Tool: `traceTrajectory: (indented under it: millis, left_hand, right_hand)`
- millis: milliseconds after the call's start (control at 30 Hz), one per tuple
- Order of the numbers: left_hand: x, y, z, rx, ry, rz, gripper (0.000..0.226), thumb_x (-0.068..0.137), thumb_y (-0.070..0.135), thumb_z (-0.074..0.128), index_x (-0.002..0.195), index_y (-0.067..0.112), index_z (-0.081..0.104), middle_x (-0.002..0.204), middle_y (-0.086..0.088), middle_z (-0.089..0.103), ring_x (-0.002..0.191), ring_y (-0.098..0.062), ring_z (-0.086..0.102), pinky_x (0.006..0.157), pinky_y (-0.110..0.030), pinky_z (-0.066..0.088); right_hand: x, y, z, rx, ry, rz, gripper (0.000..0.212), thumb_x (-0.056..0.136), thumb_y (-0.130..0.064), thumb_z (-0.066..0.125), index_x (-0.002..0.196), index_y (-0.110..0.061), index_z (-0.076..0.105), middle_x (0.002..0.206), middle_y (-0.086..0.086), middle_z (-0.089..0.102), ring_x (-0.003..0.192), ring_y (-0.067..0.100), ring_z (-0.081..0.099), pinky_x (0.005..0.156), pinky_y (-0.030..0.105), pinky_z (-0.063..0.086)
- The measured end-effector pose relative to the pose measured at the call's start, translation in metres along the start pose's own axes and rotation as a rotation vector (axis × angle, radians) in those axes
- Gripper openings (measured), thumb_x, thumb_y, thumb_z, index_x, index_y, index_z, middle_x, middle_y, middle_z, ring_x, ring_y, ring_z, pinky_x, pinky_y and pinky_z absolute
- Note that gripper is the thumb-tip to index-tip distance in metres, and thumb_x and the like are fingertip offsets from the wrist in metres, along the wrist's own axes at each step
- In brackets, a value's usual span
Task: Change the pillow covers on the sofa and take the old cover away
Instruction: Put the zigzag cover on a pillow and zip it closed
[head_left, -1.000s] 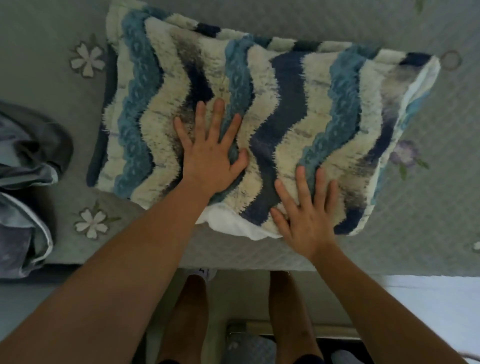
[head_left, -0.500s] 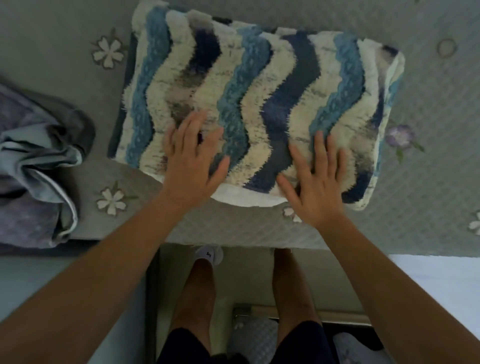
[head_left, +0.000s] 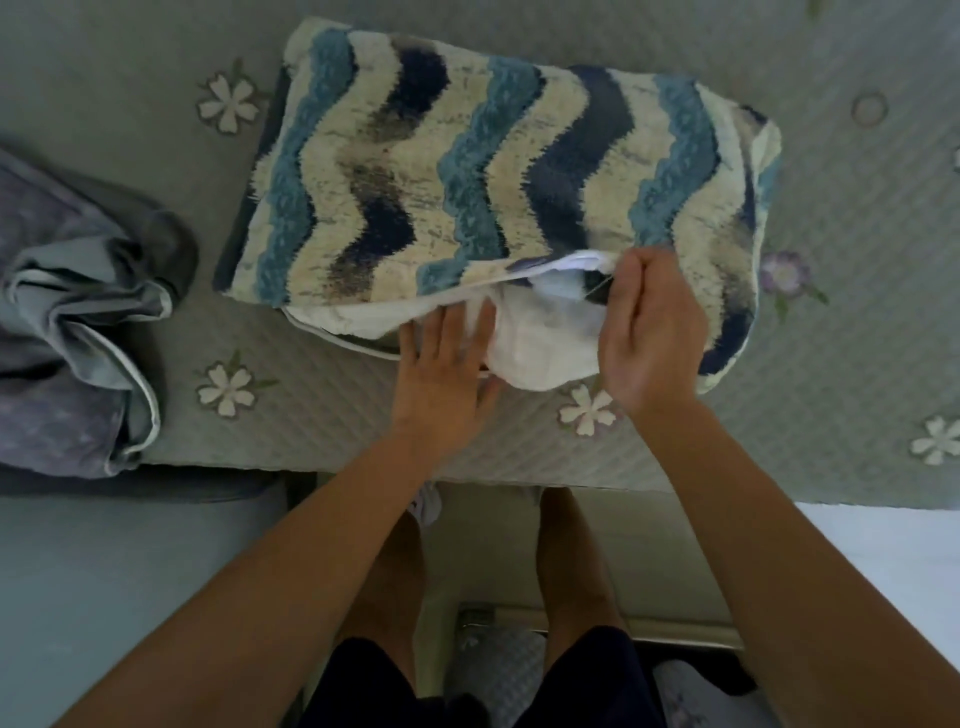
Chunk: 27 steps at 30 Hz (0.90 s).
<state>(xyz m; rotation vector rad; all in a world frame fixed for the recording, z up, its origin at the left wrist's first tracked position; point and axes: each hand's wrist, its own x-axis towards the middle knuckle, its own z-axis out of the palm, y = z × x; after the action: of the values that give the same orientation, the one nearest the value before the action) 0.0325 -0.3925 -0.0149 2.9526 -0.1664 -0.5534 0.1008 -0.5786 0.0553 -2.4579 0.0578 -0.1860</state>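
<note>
A pillow in a tufted cover (head_left: 493, 176) with blue, navy and cream zigzag stripes lies flat on the quilted sofa seat (head_left: 857, 312). Along its near edge the cover gapes, and the white inner pillow (head_left: 540, 343) bulges out. My right hand (head_left: 649, 332) pinches the upper lip of the cover at that gap and lifts it. My left hand (head_left: 441, 369) lies flat, fingers spread, against the white pillow and the lower lip of the cover. A crumpled grey-purple cover (head_left: 67, 322) lies in a heap at the seat's left end.
The seat pad is grey-green with white and purple flower patches (head_left: 589, 410). Its front edge runs just below my hands. My legs (head_left: 566, 566) stand on the floor in front of the sofa. A quilted item (head_left: 493, 670) lies on the floor between my feet.
Both hands left the top of the pillow and came down to its near edge. The right hand took hold of the cover's lip, and the white inner pillow now shows at the gap.
</note>
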Motion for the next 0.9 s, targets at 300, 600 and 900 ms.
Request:
traceTrajectory:
  millis: [300,600,900]
  left_hand:
    - [-0.012,-0.011,0.024,-0.113,-0.197,-0.169,0.060,0.099,0.042,0.042,0.151,0.015,0.030,0.153,-0.018,0.035,0.134,-0.040,0.040,0.113,-0.051,0.032]
    - [-0.055,-0.051,0.026,-0.720,0.044,-0.643,0.038,0.097,0.020,0.054,0.129,0.001,0.044,0.118,-0.020,0.052,0.105,-0.036,0.054,0.089,-0.049,0.047]
    - [0.049,-0.085,-0.034,-1.692,0.308,-1.329,0.024,0.098,0.004,0.043,0.117,0.007,0.056,0.102,-0.010,0.064,0.072,-0.018,0.057,0.063,-0.026,0.055]
  right_hand:
    - [-0.048,0.088,0.013,-0.564,-0.563,-0.378,0.054,0.090,-0.030,0.063,0.142,-0.024,0.048,0.108,0.010,0.059,0.093,0.033,0.055,0.081,0.043,0.042]
    - [-0.083,0.101,0.000,-0.618,-0.136,-0.017,0.068,0.084,-0.024,0.066,0.147,-0.021,0.039,0.143,0.017,0.040,0.121,0.036,0.043,0.102,0.048,0.032]
    - [-0.055,0.064,-0.009,0.196,0.062,0.668,0.069,0.095,0.000,0.049,0.154,-0.006,0.015,0.133,-0.013,0.038,0.110,-0.022,0.037,0.093,0.002,0.032]
